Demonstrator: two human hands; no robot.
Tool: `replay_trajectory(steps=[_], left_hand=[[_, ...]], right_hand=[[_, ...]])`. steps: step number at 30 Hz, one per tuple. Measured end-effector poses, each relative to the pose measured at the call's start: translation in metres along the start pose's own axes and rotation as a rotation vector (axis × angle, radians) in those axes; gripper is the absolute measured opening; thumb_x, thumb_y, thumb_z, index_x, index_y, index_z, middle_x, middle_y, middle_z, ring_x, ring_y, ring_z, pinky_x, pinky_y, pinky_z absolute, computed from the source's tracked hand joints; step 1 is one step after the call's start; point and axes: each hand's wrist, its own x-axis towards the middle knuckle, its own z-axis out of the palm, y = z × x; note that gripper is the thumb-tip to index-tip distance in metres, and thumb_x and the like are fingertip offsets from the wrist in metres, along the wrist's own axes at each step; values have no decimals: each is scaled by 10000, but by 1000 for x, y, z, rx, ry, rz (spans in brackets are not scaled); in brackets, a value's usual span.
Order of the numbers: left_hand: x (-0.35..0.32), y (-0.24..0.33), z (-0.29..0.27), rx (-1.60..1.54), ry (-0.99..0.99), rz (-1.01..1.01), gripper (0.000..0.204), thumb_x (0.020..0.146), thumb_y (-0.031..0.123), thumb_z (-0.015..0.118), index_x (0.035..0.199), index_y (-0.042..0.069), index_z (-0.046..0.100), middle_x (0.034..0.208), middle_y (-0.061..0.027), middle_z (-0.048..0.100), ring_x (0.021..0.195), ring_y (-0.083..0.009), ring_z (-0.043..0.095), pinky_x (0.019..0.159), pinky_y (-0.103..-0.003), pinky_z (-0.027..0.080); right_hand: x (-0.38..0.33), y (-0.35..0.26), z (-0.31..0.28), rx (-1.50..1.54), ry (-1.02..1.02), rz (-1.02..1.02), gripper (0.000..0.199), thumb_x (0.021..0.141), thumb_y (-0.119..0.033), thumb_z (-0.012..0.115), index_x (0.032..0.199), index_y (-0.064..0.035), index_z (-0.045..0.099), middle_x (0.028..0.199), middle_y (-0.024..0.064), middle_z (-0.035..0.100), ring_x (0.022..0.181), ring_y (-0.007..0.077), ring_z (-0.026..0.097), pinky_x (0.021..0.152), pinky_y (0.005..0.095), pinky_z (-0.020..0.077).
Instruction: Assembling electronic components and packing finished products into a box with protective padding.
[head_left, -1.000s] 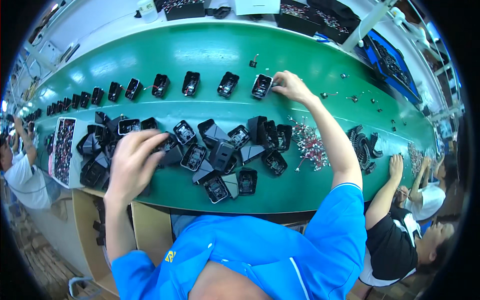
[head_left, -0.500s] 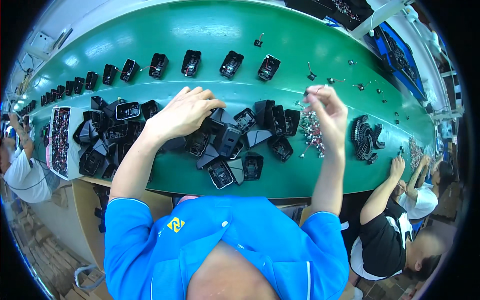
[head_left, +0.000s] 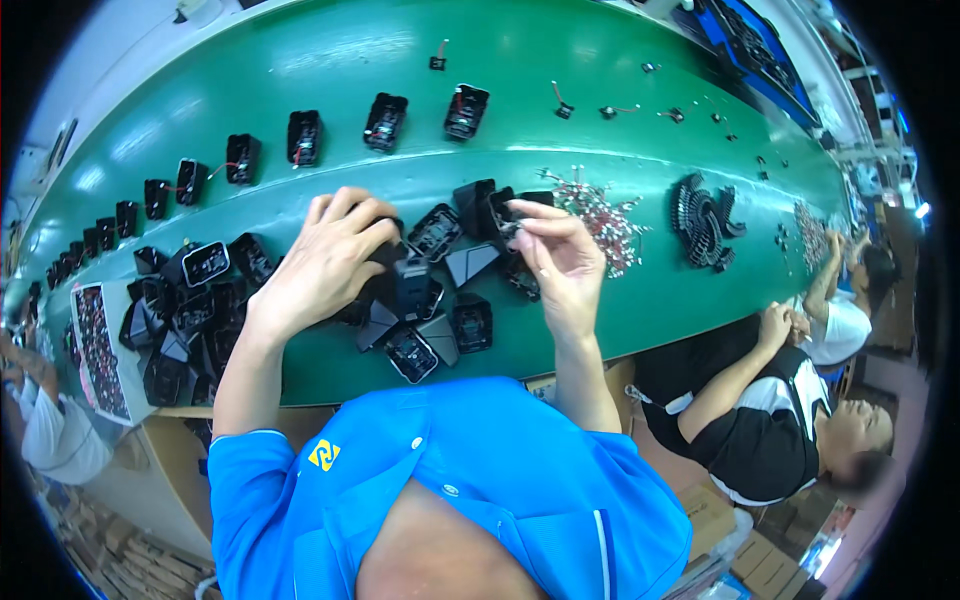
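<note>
- Head view: left hand [head_left: 330, 260] curls over heaped black housings [head_left: 472, 324]; its grip is hidden, so I cannot tell if it holds one; right hand [head_left: 563, 255] narrowly pinches a small dark part [head_left: 514, 236] above the heap;
- likely step: picking out a housing, part ready; next calls for a firm hold;
- the part blurs into the housings behind.

Blue shirt [head_left: 480, 440], yellow chest emblem [head_left: 324, 455]

Bare green tabletop [head_left: 650, 300] gives a hand passage on the near side of the wire pile [head_left: 605, 225]. Heaped black housings [head_left: 435, 232] block low passage between the left hand [head_left: 335, 255] and right hand [head_left: 562, 265]; gaps separate the far row of cases [head_left: 385, 122].
</note>
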Motion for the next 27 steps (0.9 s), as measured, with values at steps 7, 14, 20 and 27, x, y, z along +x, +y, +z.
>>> replay_trajectory(steps=[7,14,20,27], left_hand=[[-16,20,-21,-289,18,-113,274,737,31,743,956,33,577,1266,-127,549,1088,-281,544,898,-416,462],[-15,31,-15,-712,23,-176,355,742,14,774,1045,39,591,1268,-96,576,981,-246,619,878,-354,501],[-20,32,18,-945,503,-258,603,736,76,843,1257,45,541,1260,-92,601,994,-218,634,854,-307,519],[-24,24,46,-1855,593,-162,732,864,198,788,1457,46,387,1278,-124,601,1032,-188,641,906,-279,512]], right_hand=[[1,-1,30,-3,-119,-94,173,898,88,634,1033,-19,621,1182,190,666,1043,225,657,859,297,558],[8,-5,50,18,-475,-164,154,920,50,628,1043,-31,582,1172,227,661,1066,296,664,906,357,547],[-1,5,60,16,-445,-90,235,847,120,634,1007,-51,648,1168,144,691,1033,242,668,919,333,533],[0,-8,74,43,-316,-150,251,803,57,699,998,-99,667,1153,86,700,1089,226,590,978,355,456]])
